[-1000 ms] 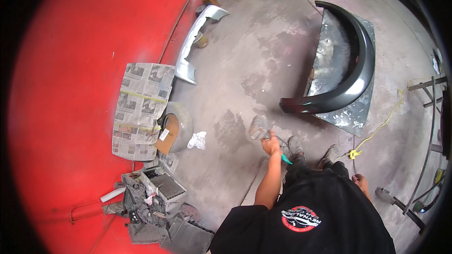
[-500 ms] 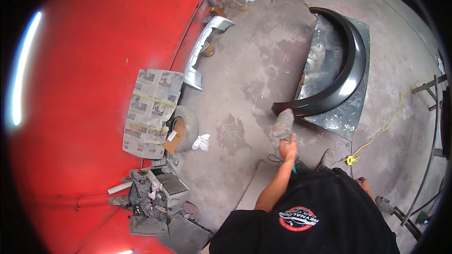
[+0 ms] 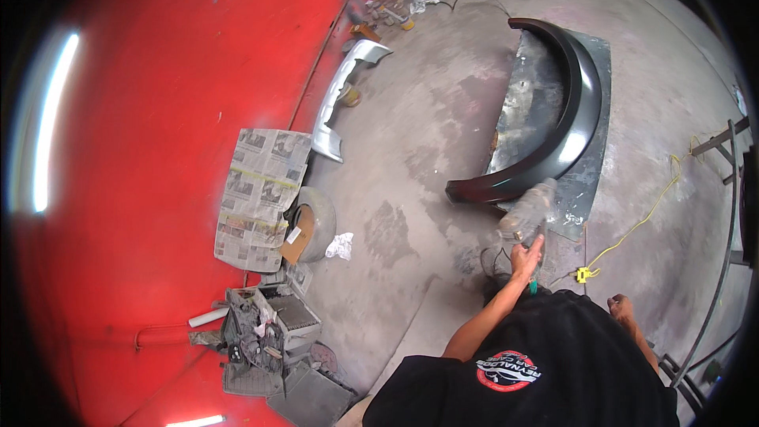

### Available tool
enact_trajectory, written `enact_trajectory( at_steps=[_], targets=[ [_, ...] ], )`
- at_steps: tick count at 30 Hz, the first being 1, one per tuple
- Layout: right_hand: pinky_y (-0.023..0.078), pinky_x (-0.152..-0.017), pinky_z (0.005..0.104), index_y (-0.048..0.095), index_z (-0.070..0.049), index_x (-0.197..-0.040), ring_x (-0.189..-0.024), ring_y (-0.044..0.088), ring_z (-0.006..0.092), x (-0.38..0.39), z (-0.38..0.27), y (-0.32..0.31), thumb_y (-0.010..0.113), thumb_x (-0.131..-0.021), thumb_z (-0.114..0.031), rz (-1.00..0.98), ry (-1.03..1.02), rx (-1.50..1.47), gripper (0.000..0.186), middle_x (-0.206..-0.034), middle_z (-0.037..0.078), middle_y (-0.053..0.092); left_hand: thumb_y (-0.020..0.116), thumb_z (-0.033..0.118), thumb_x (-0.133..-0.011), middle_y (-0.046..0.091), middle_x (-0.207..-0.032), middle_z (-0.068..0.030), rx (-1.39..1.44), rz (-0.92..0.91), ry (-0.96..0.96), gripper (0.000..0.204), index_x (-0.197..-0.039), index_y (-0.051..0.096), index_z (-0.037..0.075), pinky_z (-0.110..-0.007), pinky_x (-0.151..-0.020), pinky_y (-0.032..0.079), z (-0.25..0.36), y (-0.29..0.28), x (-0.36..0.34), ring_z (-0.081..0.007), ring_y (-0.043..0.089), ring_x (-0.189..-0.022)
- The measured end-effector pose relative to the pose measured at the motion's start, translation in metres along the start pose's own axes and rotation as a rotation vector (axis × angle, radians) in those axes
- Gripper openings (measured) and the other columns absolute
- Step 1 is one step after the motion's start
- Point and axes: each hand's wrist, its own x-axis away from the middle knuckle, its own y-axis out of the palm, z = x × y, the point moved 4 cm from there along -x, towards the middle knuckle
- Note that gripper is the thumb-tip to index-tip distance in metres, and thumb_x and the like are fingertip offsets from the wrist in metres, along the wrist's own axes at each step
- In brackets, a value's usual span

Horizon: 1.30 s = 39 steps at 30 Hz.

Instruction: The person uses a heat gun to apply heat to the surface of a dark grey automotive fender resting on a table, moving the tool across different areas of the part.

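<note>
My left hand [image 3: 525, 259] grips the handle of a dusty grey pistol-shaped tool that looks like a heat gun [image 3: 528, 209]. Its blurred front end points at the lower curve of a glossy black fender flare [image 3: 583, 122]; whether the two touch, I cannot tell. The arch-shaped flare lies on a worn dark panel [image 3: 530, 95], its lower left end sticking out past the panel's edge. A thin dark cord shows near the tool, and a bit of green by its handle. Out to the right, my right hand [image 3: 622, 308] is curled closed, with nothing visible in it.
A yellow cord with a yellow connector [image 3: 585, 275] crosses the floor on the right, near a metal frame [image 3: 731, 190]. Along the red wall [image 3: 174, 95] stand a silver bumper piece [image 3: 336, 103], a newspaper-covered panel [image 3: 261, 198], a tire [image 3: 320, 225] and dusty bins [image 3: 288, 320].
My left hand has carried the heat gun rightward along the flare, from its lower left end toward the lower curve. My right hand shows more fully now. The whole view has shifted slightly.
</note>
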Motion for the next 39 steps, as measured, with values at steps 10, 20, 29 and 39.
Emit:
enact_trajectory(
  at_steps=[10, 20, 29, 39],
  targets=[
    [0.048, -0.083, 0.0406, 0.062, 0.004, -0.101, -0.092, 0.063, 0.0380, 0.027, -0.016, -0.007, 0.057, -0.080, -0.031, -0.088, 0.022, -0.030, 0.041, -0.091, 0.026, 0.065, 0.067, 0.027, -0.082, 0.054, -0.059, -0.0072, 0.527, 0.883, -0.069, 0.055, -0.114, 0.040, -0.008, -0.030, -0.040, 0.041, -0.076, -0.131, -0.115, -0.0128, 0.049, -0.045],
    [0.048, -0.082, 0.0398, 0.063, 0.004, -0.099, -0.091, 0.063, 0.0370, 0.006, 0.021, -0.004, 0.056, -0.082, -0.030, -0.083, 0.013, 0.065, 0.038, -0.092, 0.026, 0.065, 0.068, 0.046, -0.075, 0.065, -0.087, -0.0228, -0.433, -0.043, 0.056, 0.053, -0.088, 0.063, -0.005, -0.039, -0.072, 0.048, 0.011, -0.004, -0.019, -0.0309, 0.064, -0.076],
    [0.049, -0.078, 0.0397, 0.062, 0.002, -0.101, -0.088, 0.064, 0.0366, -0.004, -0.030, -0.013, 0.056, -0.084, -0.031, -0.024, -0.143, 0.040, 0.038, -0.090, 0.024, 0.066, 0.070, 0.040, -0.071, 0.063, -0.064, -0.0130, -0.253, -0.352, 0.399, 0.047, -0.083, 0.063, -0.006, -0.037, -0.055, 0.049, -0.002, 0.049, -0.007, -0.0223, 0.060, -0.052],
    [0.049, -0.068, 0.0365, 0.064, 0.002, -0.096, -0.075, 0.065, 0.0277, -0.035, 0.086, -0.008, 0.059, -0.085, -0.037, -0.108, -0.233, 0.193, 0.041, -0.079, 0.019, 0.067, 0.062, 0.017, -0.077, 0.051, -0.056, -0.0052, 0.765, 0.516, -0.109, 0.015, -0.076, 0.055, 0.004, -0.029, -0.037, 0.041, -0.114, -0.147, -0.099, -0.0130, 0.049, -0.043]
  ],
)
